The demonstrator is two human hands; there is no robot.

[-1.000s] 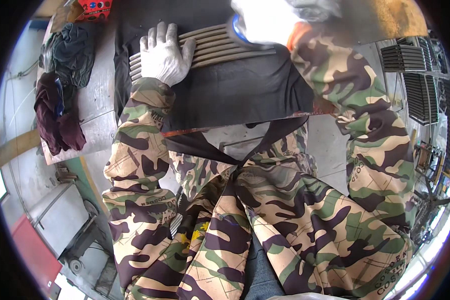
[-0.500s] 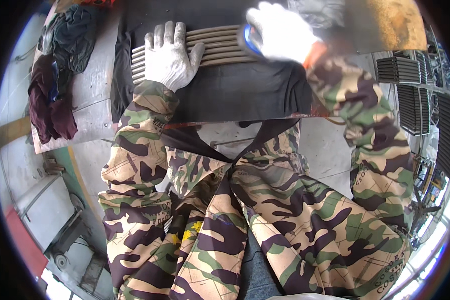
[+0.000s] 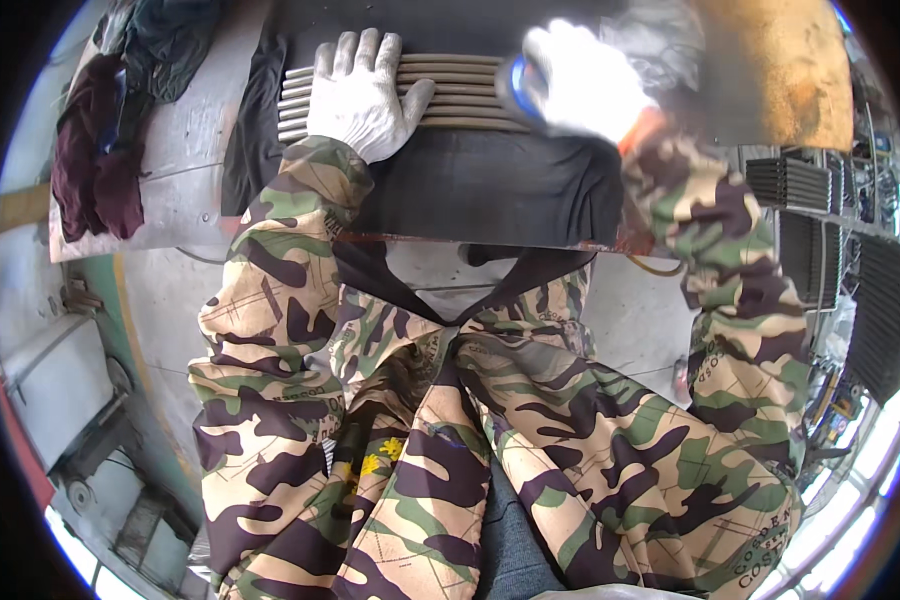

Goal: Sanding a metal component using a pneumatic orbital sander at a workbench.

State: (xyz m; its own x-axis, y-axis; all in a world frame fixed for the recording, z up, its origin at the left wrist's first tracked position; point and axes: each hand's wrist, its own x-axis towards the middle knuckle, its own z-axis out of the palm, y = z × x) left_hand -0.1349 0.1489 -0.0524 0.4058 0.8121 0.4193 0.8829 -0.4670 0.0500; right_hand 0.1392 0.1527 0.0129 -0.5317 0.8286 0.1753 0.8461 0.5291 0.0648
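A row of slim grey-brown metal rods point(image 3: 460, 93) lies side by side on a black cloth point(image 3: 470, 180). Across their left part my left hand point(image 3: 365, 100) rests flat in a white knitted glove, fingers stretched out and thumb apart. At the rods' right end my right hand point(image 3: 585, 85), also in a white glove with an orange cuff, is closed round a blue-edged round object point(image 3: 518, 88). Motion smears that hand, and its grip covers most of the object, so its kind does not show. The object appears to lie against the rods, hiding their right ends.
Dark green and maroon cloths point(image 3: 95, 150) lie at the table's left. Clear plastic point(image 3: 660, 45) sits beyond my right hand, near a worn yellow-brown board point(image 3: 805, 70). Bundles of dark rods point(image 3: 790, 185) stand on a rack to the right. The table's front edge is close to me.
The whole view has shifted a little. My right hand, with the blue-edged object, has come slightly nearer to me over the rods' right end. My left hand stays flat on the rods.
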